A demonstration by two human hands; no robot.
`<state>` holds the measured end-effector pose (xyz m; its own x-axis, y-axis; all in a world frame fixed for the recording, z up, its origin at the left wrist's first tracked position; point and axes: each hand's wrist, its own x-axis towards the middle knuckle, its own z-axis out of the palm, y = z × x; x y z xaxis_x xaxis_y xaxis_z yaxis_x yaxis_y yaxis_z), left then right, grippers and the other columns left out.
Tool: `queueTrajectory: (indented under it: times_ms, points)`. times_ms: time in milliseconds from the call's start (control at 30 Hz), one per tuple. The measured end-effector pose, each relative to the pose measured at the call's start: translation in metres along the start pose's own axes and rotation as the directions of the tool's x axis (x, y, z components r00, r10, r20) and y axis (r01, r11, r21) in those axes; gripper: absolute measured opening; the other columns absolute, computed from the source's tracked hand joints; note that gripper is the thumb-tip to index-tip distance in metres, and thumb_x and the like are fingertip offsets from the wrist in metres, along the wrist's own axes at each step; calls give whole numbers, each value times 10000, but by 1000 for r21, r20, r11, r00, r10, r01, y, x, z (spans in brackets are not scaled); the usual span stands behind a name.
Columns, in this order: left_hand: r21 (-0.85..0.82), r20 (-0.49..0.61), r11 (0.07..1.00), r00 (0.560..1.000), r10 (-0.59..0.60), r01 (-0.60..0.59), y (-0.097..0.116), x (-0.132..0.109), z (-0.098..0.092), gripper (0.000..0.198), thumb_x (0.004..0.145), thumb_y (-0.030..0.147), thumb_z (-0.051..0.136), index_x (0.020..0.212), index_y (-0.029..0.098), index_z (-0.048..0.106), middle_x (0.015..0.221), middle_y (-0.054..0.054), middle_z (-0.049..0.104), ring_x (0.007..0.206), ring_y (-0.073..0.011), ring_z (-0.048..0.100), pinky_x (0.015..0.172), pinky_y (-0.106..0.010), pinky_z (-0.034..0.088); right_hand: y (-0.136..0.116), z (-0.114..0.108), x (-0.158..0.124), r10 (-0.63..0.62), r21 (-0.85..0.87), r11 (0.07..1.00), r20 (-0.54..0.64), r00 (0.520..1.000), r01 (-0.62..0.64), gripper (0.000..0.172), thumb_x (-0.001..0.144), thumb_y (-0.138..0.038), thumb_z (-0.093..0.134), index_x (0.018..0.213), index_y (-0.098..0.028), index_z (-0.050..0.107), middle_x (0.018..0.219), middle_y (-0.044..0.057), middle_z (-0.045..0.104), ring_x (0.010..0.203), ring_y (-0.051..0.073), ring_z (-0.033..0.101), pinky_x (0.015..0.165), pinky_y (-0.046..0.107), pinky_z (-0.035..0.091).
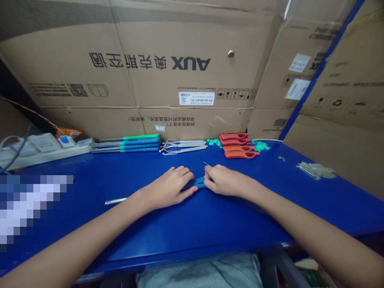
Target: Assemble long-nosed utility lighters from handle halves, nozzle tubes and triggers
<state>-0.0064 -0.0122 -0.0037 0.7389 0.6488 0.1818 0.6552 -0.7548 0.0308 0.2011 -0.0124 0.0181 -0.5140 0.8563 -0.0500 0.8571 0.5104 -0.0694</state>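
Observation:
My left hand (171, 187) lies over a blue-handled tool (196, 183) on the blue table (192, 224), fingers curled round its handle. A silver shaft (115, 201) of the tool sticks out to the left, from under my wrist. My right hand (223, 181) pinches the tool's right end, where a thin wire (207, 164) pokes up past the fingers. Both hands meet at the middle of the table.
Along the back edge lie several blue and green handled tools (135, 144), a bundle of wire pieces (184, 147), orange handles (238, 146) and small green parts (260, 146). A power strip (45, 152) sits at the left, clear plastic parts (315, 170) at the right. Cardboard boxes (168, 68) wall the table.

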Motion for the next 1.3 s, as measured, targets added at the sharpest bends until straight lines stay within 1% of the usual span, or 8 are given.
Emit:
queueTrajectory:
  times_ms: [200, 400, 600, 900, 1100, 1200, 1267, 1300]
  points:
    - [-8, 6, 1000, 1000, -4, 4, -2, -1, 1, 338, 981, 448, 409, 1098, 176, 571, 1061, -86, 597, 970, -234, 573, 884, -404, 450, 4, -4, -1, -24, 78, 997, -9, 1000, 25, 143, 928, -232, 432, 922, -162, 556, 892, 94, 668, 791, 177, 607, 615, 238, 338]
    - [-13, -17, 1000, 1000, 13, -13, -5, -3, 0, 325, 984, 431, 401, 1110, 182, 568, 1054, -84, 597, 956, -228, 569, 851, -384, 449, 6, -10, -6, -74, 156, 985, -6, 997, 74, 98, 908, -184, 452, 899, -168, 548, 807, 52, 647, 661, 136, 544, 565, 223, 306]
    - [-17, -1, 1000, 1000, 5, -5, -4, -2, -1, 317, 978, 419, 408, 1105, 175, 567, 1059, -89, 592, 963, -235, 563, 860, -397, 446, 4, -2, -1, -72, 28, 997, -26, 997, 73, 153, 918, -218, 416, 942, -158, 555, 866, 91, 678, 741, 182, 614, 591, 250, 317]
    - [-18, -27, 1000, 999, 23, -23, -6, -3, 1, 313, 979, 420, 405, 1098, 181, 569, 1034, -81, 596, 942, -227, 564, 832, -379, 446, 0, 0, 0, -60, -47, 997, -38, 997, 59, 203, 927, -237, 413, 983, -138, 580, 840, 115, 699, 725, 227, 652, 562, 286, 277]
    - [-18, -18, 1000, 1000, 7, -7, -6, -3, 0, 313, 975, 428, 408, 1092, 187, 570, 1045, -80, 599, 951, -230, 571, 842, -380, 442, 6, -6, 0, -84, -31, 996, -44, 996, 82, 289, 984, -304, 362, 878, -163, 592, 806, 83, 685, 729, 187, 635, 581, 272, 299]
    - [-12, -15, 1000, 1000, -8, 8, -5, -2, -2, 304, 964, 422, 418, 1081, 189, 574, 1038, -75, 607, 942, -230, 576, 831, -382, 433, 19, -11, 0, -24, -10, 1000, -79, 997, 23, 262, 970, -327, 396, 850, -175, 573, 849, 68, 671, 766, 167, 611, 628, 253, 336]
    - [-1, -14, 1000, 1000, -24, 24, -5, -2, -5, 286, 943, 416, 441, 1043, 188, 581, 1009, -70, 620, 936, -235, 578, 832, -396, 421, 30, -14, -1, 49, -18, 999, -80, 996, -50, 178, 916, -335, 489, 895, -173, 560, 927, 82, 659, 815, 182, 605, 648, 254, 352]
    - [6, -16, 999, 999, -34, 34, -5, -2, -6, 277, 927, 414, 460, 1023, 187, 584, 997, -68, 627, 941, -242, 578, 840, -408, 414, 35, -14, -1, 74, -21, 997, -65, 995, -76, 182, 886, -349, 533, 915, -170, 557, 956, 93, 652, 832, 196, 606, 652, 258, 360]
